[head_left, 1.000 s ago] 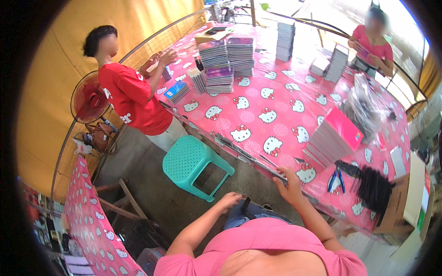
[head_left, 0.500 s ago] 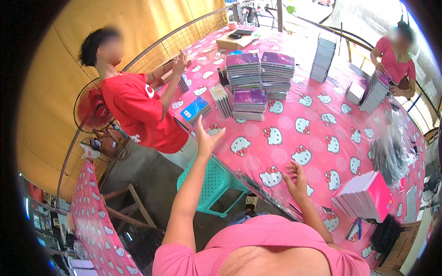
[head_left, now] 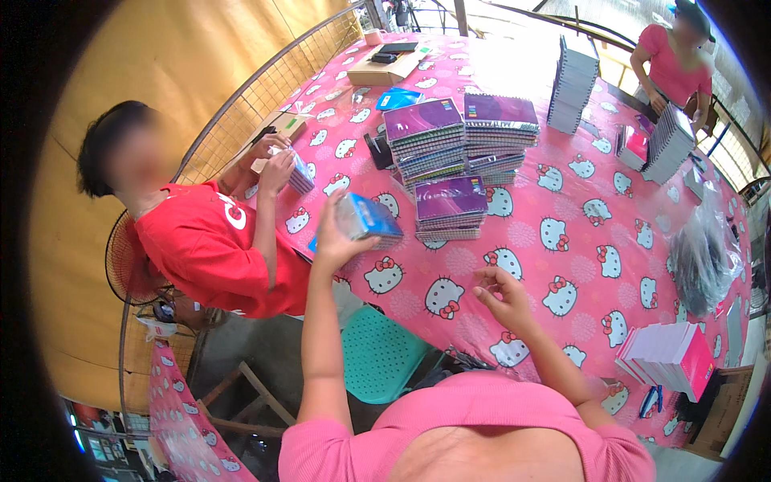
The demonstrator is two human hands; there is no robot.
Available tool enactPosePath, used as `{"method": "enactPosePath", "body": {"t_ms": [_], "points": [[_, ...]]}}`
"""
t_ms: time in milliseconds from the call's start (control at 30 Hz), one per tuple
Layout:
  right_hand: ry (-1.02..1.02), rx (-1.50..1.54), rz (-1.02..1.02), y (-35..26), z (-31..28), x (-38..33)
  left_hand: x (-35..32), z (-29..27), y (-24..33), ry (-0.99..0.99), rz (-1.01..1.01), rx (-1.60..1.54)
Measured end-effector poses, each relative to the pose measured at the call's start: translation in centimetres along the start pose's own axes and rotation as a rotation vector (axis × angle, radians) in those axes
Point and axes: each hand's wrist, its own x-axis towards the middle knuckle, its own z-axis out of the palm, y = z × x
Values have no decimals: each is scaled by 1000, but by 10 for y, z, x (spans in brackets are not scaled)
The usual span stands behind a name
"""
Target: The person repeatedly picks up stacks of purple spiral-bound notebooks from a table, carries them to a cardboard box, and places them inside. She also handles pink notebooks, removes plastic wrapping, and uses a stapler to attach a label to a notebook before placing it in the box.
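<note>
My left hand (head_left: 341, 241) is closed around a small stack of blue-covered notebooks (head_left: 373, 218) at the table's near left edge. Thumb and fingers span the stack's near side. A bit of another blue cover shows just left of this hand. My right hand (head_left: 504, 299) hovers over the table with bent fingers apart, holding nothing. Beyond my hands, a short pile of purple spiral notebooks (head_left: 451, 201) lies in front of two taller purple piles, a left one (head_left: 424, 136) and a right one (head_left: 499, 132).
A person in red (head_left: 233, 249) handles a small pack at the left. A person in pink (head_left: 675, 68) works at the far right by notebook stacks. Pink-covered books (head_left: 662, 353), a clear plastic bag (head_left: 703, 257) and a green stool (head_left: 381, 353) are nearby.
My left hand, spread and bare before, has reached forward and taken hold of the blue notebooks. The pale upright stack beside the purple pile no longer stands there. The view has shifted.
</note>
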Motion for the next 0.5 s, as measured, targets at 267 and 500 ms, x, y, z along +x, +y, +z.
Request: {"method": "enactPosePath", "body": {"t_ms": [267,500], "points": [[-220,1123,242,-43,18,63,-16,10,70,-40,-9,-1035],[-33,665,152,-62,-26,87,8,61,87,-201,-119,-1048]]}}
